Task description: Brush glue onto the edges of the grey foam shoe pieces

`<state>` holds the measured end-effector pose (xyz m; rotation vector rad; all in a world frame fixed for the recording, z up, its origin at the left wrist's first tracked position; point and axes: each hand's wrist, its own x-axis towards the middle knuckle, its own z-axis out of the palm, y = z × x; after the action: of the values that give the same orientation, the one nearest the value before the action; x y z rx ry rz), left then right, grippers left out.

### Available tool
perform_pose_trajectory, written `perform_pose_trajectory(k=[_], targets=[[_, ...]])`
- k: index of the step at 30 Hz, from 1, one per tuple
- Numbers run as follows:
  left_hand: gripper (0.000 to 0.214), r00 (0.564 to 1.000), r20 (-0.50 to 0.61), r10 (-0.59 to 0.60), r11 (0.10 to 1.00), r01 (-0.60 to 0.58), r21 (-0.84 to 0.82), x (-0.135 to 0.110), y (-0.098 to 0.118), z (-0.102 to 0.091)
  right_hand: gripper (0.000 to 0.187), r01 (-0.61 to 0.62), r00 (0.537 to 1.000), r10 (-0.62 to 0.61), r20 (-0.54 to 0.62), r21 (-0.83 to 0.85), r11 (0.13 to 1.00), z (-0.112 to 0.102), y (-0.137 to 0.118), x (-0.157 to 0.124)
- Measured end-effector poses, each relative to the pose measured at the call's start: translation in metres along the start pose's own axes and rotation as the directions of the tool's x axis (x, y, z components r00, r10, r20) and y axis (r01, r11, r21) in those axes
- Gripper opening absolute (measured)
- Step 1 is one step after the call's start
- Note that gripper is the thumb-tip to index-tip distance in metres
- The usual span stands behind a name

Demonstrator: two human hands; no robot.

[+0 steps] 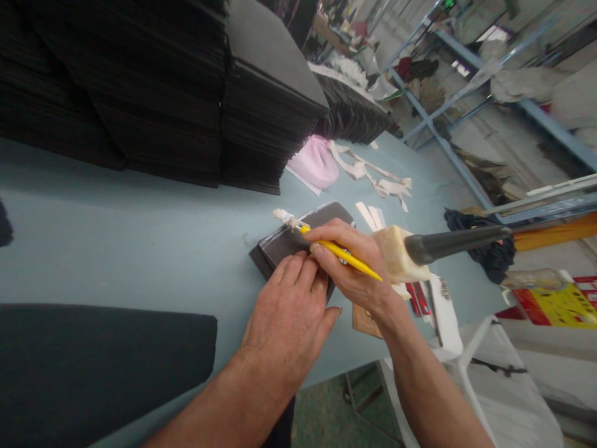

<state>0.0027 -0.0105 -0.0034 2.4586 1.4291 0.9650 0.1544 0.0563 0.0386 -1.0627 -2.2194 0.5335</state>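
Observation:
My left hand (pixel 291 311) lies palm down with its fingers flat on a small stack of dark grey pieces (pixel 298 239) on the pale blue table (pixel 140 236). My right hand (pixel 354 264) pinches a thin yellow brush (pixel 338 252). The brush's whitish, crusted tip (pixel 284 217) rests over the far edge of the top piece. Both hands touch at the near right corner of the stack.
Tall stacks of black sheets (pixel 186 93) fill the back of the table. A pink cloth (pixel 314 163), pale strips (pixel 373 174), a dark-handled tool with a cream lump (pixel 420 252) and a black mat (pixel 93 367) lie around. Blue racks (pixel 448 149) stand to the right.

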Motion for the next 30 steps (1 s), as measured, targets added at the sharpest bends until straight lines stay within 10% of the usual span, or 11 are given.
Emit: perform_pose_trajectory(k=[30], targets=[[0.06,0.994,0.087,0.066,0.998,-0.067,0.004,-0.008,-0.002,0.0,0.018,0.032,0.981,-0.037,0.192,0.03,0.999,-0.002,-0.041,0.008]])
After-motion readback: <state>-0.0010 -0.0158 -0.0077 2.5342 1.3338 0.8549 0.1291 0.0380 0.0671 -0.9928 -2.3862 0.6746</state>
